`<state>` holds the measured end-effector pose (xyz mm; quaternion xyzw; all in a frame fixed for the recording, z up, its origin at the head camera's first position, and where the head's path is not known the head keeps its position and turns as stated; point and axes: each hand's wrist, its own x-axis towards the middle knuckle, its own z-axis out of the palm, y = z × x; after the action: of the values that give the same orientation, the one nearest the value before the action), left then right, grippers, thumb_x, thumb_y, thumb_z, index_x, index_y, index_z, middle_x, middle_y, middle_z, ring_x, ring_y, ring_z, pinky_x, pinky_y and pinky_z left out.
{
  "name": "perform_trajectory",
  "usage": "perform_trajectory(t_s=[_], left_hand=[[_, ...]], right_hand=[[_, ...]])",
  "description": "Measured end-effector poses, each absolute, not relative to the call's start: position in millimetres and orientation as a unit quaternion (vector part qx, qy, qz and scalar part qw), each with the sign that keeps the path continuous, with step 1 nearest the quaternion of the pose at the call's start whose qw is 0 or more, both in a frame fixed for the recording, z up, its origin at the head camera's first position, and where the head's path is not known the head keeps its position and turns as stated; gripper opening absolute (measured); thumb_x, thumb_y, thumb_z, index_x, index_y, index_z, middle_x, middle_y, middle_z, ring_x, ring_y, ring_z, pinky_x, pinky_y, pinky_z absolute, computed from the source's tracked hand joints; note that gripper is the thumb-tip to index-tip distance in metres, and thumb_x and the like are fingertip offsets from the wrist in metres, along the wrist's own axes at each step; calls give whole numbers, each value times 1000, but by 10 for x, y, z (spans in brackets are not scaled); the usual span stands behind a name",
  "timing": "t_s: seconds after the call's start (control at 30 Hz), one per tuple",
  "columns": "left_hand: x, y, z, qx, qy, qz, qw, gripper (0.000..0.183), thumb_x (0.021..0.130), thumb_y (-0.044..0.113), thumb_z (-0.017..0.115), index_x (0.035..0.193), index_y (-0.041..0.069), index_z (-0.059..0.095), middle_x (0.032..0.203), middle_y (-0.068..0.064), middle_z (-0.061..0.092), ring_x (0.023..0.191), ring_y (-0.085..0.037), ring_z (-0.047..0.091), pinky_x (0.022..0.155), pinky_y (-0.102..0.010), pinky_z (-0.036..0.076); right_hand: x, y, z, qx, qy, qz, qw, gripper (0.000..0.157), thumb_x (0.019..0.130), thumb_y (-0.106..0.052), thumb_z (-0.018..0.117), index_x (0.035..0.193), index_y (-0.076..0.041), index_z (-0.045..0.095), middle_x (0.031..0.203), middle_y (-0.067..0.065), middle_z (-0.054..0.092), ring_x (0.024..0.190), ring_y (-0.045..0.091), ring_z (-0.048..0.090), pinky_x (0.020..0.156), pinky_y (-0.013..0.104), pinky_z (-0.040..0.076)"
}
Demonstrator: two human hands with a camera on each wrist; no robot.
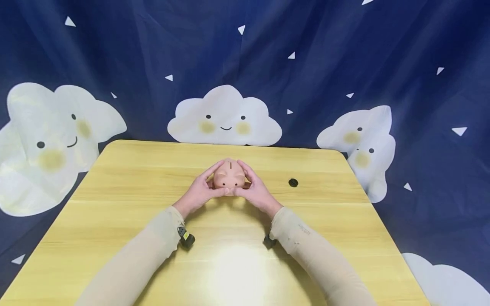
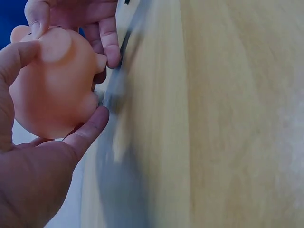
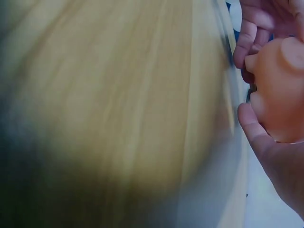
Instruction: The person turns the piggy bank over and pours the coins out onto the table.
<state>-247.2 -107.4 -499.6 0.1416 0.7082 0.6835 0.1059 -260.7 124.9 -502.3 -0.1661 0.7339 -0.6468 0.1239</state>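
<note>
A pink piggy bank (image 1: 229, 176) with a coin slot on top sits between both hands over the middle of the table. My left hand (image 1: 199, 191) grips its left side, thumb at the front by the snout and fingers round the flank. From the other side my right hand (image 1: 259, 194) holds it the same way. The left wrist view shows the piggy bank (image 2: 54, 90) from the side, its stubby feet beside the fingertips. In the right wrist view the piggy bank (image 3: 280, 90) is cut off by the frame edge. Whether its feet touch the table is unclear.
To the right of the hands, a small round black piece (image 1: 293, 182) lies on the wooden table (image 1: 134, 170). Behind the table hangs a dark blue cloth (image 1: 206, 51) with clouds. Small black cameras (image 1: 187, 241) sit at both wrists.
</note>
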Motion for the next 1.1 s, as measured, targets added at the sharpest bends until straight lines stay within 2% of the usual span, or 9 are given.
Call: perform_trajectory(t_s=[0.2,0.3,0.47,0.57,0.67,0.73,0.87,1.0,1.1], left_hand=[[-2490,-1078,-5024,135,707,685,115,100,89,5,86,167,43,34,176,-13,28,133,-38,64,98,-30,62],[-2506,-1065,-5014,130,708,684,120,100,90,5,86,167,40,33,177,-12,27,136,-40,62,102,-34,62],[-2564,-1049,-4766,106,713,678,143,100,92,7,84,169,37,30,177,-16,23,129,-41,65,96,-38,65],[-2546,-1049,-4452,134,736,656,101,99,91,10,86,168,40,32,177,-13,25,123,-37,67,92,-36,65],[-2494,-1021,-4287,166,747,642,48,99,89,11,88,167,43,35,176,-8,29,125,-37,66,96,-36,64],[-2486,-1006,-4359,164,748,642,48,101,88,12,89,166,45,34,176,-11,29,126,-36,66,98,-35,63],[-2530,-987,-4694,122,722,673,106,101,90,9,87,167,44,32,175,-18,28,125,-37,69,98,-34,64],[-2585,-990,-4930,107,703,692,121,100,90,7,86,167,41,33,175,-15,29,129,-40,67,98,-35,63],[-2606,-998,-5008,100,701,695,125,101,88,8,88,166,43,34,175,-14,29,130,-40,66,97,-34,64]], right_hand=[[-2626,1252,-5045,-161,738,-642,131,97,89,-9,79,168,-38,30,168,5,45,125,36,69,101,37,61],[-2647,1255,-5039,-151,739,-642,136,97,89,-8,78,168,-38,31,167,6,46,125,35,69,101,37,61],[-2688,1238,-4763,-119,723,-660,164,95,89,-6,74,168,-37,32,163,19,45,106,28,72,87,38,65],[-2647,1249,-4478,-153,716,-670,124,96,90,-4,75,169,-35,30,167,16,42,107,27,70,91,36,64],[-2586,1268,-4365,-196,712,-671,66,97,90,-4,77,169,-33,29,172,6,40,126,32,64,101,35,61],[-2576,1285,-4433,-189,719,-666,62,99,89,-4,78,169,-34,29,171,5,41,129,34,63,103,35,60],[-2627,1298,-4708,-142,742,-645,114,96,89,-9,79,168,-38,31,167,9,47,122,31,70,97,33,62],[-2682,1295,-4883,-140,745,-639,133,95,90,-10,78,169,-34,31,167,15,44,124,35,69,99,34,60],[-2706,1298,-4942,-139,748,-635,137,95,89,-10,78,168,-36,32,167,14,44,126,37,67,100,34,59]])
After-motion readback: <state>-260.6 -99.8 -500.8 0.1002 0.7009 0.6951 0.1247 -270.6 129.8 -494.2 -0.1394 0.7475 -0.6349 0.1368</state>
